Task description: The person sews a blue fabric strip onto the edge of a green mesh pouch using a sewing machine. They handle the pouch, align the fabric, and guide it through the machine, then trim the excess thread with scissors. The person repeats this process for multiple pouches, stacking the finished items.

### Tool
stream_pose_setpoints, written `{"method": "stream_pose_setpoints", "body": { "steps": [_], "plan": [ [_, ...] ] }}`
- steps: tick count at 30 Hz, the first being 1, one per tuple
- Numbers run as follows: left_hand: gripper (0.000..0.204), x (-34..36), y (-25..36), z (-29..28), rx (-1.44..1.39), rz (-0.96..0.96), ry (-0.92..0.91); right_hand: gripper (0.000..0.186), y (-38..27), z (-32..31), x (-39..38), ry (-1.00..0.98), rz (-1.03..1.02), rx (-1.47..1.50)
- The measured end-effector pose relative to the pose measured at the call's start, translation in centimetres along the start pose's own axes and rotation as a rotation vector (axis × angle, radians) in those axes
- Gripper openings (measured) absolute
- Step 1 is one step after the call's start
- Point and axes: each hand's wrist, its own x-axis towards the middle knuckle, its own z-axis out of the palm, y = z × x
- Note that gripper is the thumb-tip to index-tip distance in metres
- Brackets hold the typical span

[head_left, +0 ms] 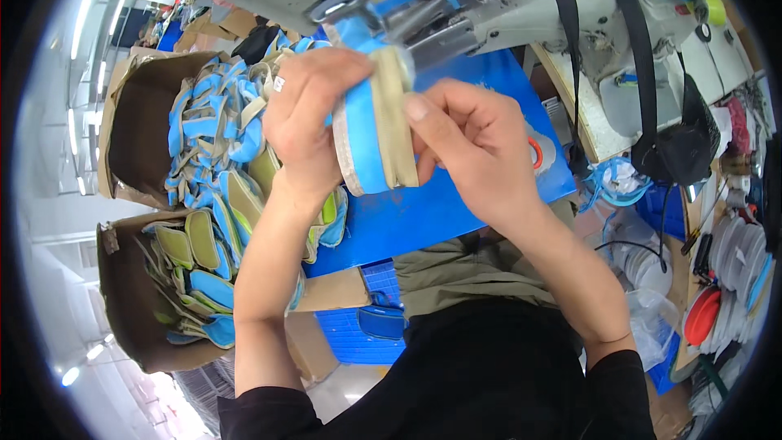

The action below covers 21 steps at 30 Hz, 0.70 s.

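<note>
Both my hands hold one blue and beige shoe upper piece (375,126) up against the post of a grey industrial sewing machine (521,8). My left hand (305,114) grips its left edge with the fingers curled over the top. My right hand (468,143) pinches its right beige edge, thumb on the front. The top of the piece sits under the machine's metal foot (342,4). A blue board (440,204) lies beneath my hands.
To the left, two brown cardboard boxes (134,114) (130,310) hold several blue, beige and green shoe pieces, some spilling over. A blue plastic crate (366,326) sits by my lap. At right hang black straps (643,73), with bags and spools around.
</note>
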Motion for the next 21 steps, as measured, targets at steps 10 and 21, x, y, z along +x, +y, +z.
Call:
{"method": "stream_pose_setpoints", "body": {
  "steps": [10,21],
  "plan": [
    [0.022,-0.2,0.8,0.1,-0.643,-0.822,0.177,0.021,2.7,-0.4,2.5,0.262,-0.25,-0.252],
    [0.014,0.0,0.9,-0.6,-0.634,-0.826,0.047,0.012,3.3,-0.3,3.7,0.12,-0.246,-0.192]
  ]
}}
